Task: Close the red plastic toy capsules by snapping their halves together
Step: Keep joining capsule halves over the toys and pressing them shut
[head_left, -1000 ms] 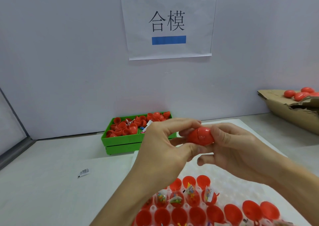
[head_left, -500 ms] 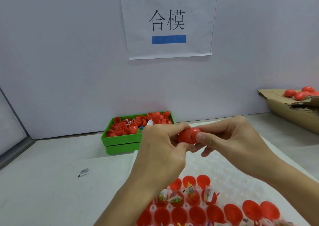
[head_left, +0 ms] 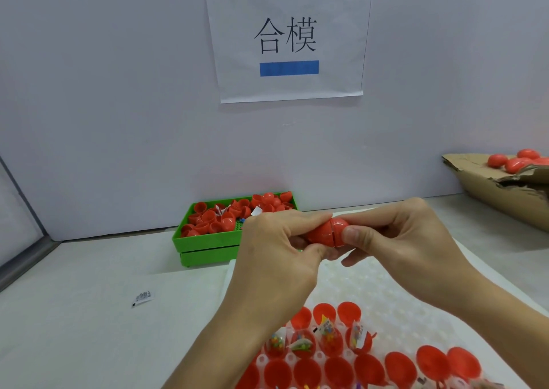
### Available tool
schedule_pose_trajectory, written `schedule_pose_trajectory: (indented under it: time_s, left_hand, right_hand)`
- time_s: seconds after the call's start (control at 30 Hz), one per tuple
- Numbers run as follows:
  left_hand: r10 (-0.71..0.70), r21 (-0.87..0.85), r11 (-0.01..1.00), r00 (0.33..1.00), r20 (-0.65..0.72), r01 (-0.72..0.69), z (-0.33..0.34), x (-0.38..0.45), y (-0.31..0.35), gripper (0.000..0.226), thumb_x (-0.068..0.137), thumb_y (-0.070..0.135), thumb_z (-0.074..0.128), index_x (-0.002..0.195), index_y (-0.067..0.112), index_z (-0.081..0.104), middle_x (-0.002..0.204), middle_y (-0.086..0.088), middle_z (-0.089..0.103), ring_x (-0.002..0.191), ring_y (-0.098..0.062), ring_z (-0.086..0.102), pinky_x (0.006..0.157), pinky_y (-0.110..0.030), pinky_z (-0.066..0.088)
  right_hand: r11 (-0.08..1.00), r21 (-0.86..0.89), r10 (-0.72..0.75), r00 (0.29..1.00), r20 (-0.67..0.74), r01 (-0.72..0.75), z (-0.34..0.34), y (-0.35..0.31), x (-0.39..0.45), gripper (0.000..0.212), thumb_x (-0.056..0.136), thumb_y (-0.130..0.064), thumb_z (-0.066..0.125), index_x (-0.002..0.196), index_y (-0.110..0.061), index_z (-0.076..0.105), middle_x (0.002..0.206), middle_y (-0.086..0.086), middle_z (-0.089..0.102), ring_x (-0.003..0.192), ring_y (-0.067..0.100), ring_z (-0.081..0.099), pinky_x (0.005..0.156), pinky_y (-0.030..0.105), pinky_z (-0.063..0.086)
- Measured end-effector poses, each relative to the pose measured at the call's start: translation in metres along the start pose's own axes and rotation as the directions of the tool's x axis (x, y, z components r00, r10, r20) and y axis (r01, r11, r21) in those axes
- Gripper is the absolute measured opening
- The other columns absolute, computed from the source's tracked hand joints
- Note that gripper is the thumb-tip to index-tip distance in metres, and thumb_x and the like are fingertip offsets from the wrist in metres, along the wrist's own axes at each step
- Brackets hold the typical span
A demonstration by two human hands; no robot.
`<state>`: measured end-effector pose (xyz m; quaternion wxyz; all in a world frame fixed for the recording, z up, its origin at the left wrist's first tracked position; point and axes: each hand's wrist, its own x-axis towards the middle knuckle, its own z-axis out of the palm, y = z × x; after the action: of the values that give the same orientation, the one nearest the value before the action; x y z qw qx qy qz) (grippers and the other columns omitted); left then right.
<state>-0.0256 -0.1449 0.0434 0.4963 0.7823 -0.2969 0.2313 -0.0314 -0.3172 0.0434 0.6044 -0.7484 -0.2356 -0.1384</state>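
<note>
Two bare hands meet above a white dimpled tray (head_left: 386, 287), both clamped on a single red capsule (head_left: 326, 234) held level in mid-air. The left hand (head_left: 279, 255) curls its fingers over the capsule's left half, thumb beneath; the right hand (head_left: 401, 246) pinches the right half, its thumb pressed flat on the front. A thin dark seam runs between the two halves, which sit joined or very nearly so; whether they are fully snapped cannot be told.

In the tray below, near the bottom edge, stand rows of open red capsule halves (head_left: 335, 371), several of them holding small packets of coloured toy pieces (head_left: 326, 329). Behind the hands, against the pale wall, a green plastic crate (head_left: 208, 246) is filled with loose red halves. At far right a torn cardboard box (head_left: 490, 189) carries a few closed red capsules (head_left: 514, 161). A small printed sachet (head_left: 142, 298) lies alone on the grey tabletop to the left. On the wall hangs a paper sign (head_left: 285, 38) bearing two Chinese characters and blue tape.
</note>
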Motion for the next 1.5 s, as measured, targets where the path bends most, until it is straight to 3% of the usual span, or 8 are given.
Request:
schedule_pose_trajectory:
  time_s: [0.17, 0.33, 0.47, 0.63, 0.83, 1.1, 1.23, 1.5]
  left_hand:
    - [-0.008, 0.029, 1.0, 1.0, -0.026, 0.008, 0.004, -0.001, -0.003, 0.037, 0.074, 0.009, 0.08, 0.109, 0.022, 0.076, 0.088, 0.022, 0.072, 0.087, -0.001, 0.068, 0.077, -0.017, 0.056]
    - [-0.032, -0.106, 0.994, 0.999, 0.027, 0.034, 0.006, 0.0, 0.001, 0.042, 0.074, 0.016, 0.076, 0.096, 0.052, 0.07, 0.095, 0.018, 0.068, 0.09, -0.006, 0.068, 0.079, -0.02, 0.057]
    - [-0.063, -0.203, 0.977, 0.997, 0.036, 0.069, 0.006, -0.001, -0.001, 0.048, 0.078, 0.004, 0.08, 0.09, 0.05, 0.072, 0.091, 0.007, 0.07, 0.09, -0.014, 0.07, 0.082, -0.026, 0.058]
    - [-0.148, -0.224, 0.962, 0.987, 0.063, 0.159, 0.007, -0.001, 0.0, 0.032, 0.073, 0.005, 0.082, 0.102, 0.019, 0.078, 0.083, 0.007, 0.071, 0.082, -0.005, 0.069, 0.074, -0.016, 0.055]
    - [-0.157, -0.206, 0.964, 0.986, 0.059, 0.166, 0.01, -0.002, -0.001, 0.034, 0.071, 0.004, 0.083, 0.098, 0.025, 0.077, 0.076, 0.008, 0.07, 0.074, -0.001, 0.066, 0.068, -0.013, 0.052]
    - [-0.135, -0.208, 0.97, 0.99, -0.048, 0.123, 0.01, -0.002, 0.003, 0.039, 0.074, 0.009, 0.082, 0.088, 0.045, 0.072, 0.085, 0.009, 0.073, 0.08, -0.006, 0.07, 0.072, -0.013, 0.055]
    - [-0.114, -0.167, 0.98, 0.993, -0.034, 0.107, 0.006, 0.0, 0.001, 0.036, 0.073, 0.008, 0.083, 0.094, 0.036, 0.075, 0.083, 0.008, 0.072, 0.079, -0.008, 0.07, 0.07, -0.014, 0.055]
    - [-0.098, -0.104, 0.99, 0.995, 0.006, 0.098, 0.006, 0.0, -0.003, 0.037, 0.074, 0.01, 0.082, 0.101, 0.034, 0.074, 0.083, 0.016, 0.069, 0.082, -0.003, 0.068, 0.074, -0.015, 0.055]
  right_hand:
    - [0.999, -0.03, 0.011, 1.0, -0.026, -0.012, 0.001, -0.002, -0.001, 0.016, 0.085, -0.018, 0.064, 0.091, -0.023, 0.078, 0.075, 0.002, 0.077, 0.07, 0.019, 0.075, 0.06, 0.024, 0.06]
    - [0.998, -0.03, 0.047, 0.998, -0.043, -0.049, 0.0, -0.006, 0.0, 0.016, 0.083, -0.021, 0.063, 0.086, -0.023, 0.078, 0.068, 0.006, 0.075, 0.063, 0.021, 0.074, 0.055, 0.022, 0.057]
    - [0.998, -0.032, 0.061, 0.998, -0.019, -0.062, -0.003, -0.01, 0.001, 0.016, 0.086, -0.013, 0.064, 0.085, -0.021, 0.078, 0.066, 0.007, 0.075, 0.059, 0.022, 0.074, 0.053, 0.02, 0.057]
    - [0.987, -0.125, 0.103, 0.994, 0.028, -0.099, -0.007, -0.011, 0.001, 0.024, 0.091, 0.0, 0.063, 0.084, -0.016, 0.079, 0.064, 0.004, 0.074, 0.057, 0.019, 0.073, 0.054, 0.019, 0.057]
    - [0.97, -0.23, 0.096, 0.994, 0.048, -0.083, -0.006, -0.011, 0.001, 0.024, 0.092, -0.001, 0.063, 0.083, -0.014, 0.081, 0.063, 0.0, 0.074, 0.058, 0.015, 0.073, 0.055, 0.02, 0.057]
    - [0.996, -0.01, 0.087, 0.994, -0.06, -0.087, 0.002, -0.007, -0.001, 0.025, 0.091, -0.005, 0.062, 0.086, -0.022, 0.079, 0.07, 0.004, 0.076, 0.062, 0.021, 0.074, 0.057, 0.021, 0.058]
    - [0.993, 0.056, 0.108, 0.992, -0.064, -0.104, 0.003, -0.005, -0.001, 0.016, 0.084, -0.016, 0.063, 0.089, -0.02, 0.078, 0.072, 0.007, 0.076, 0.064, 0.023, 0.075, 0.059, 0.022, 0.058]
    - [0.995, -0.073, 0.069, 0.998, -0.013, -0.07, -0.001, -0.006, 0.0, 0.026, 0.089, -0.004, 0.064, 0.086, -0.025, 0.078, 0.069, 0.006, 0.076, 0.063, 0.021, 0.074, 0.059, 0.021, 0.059]
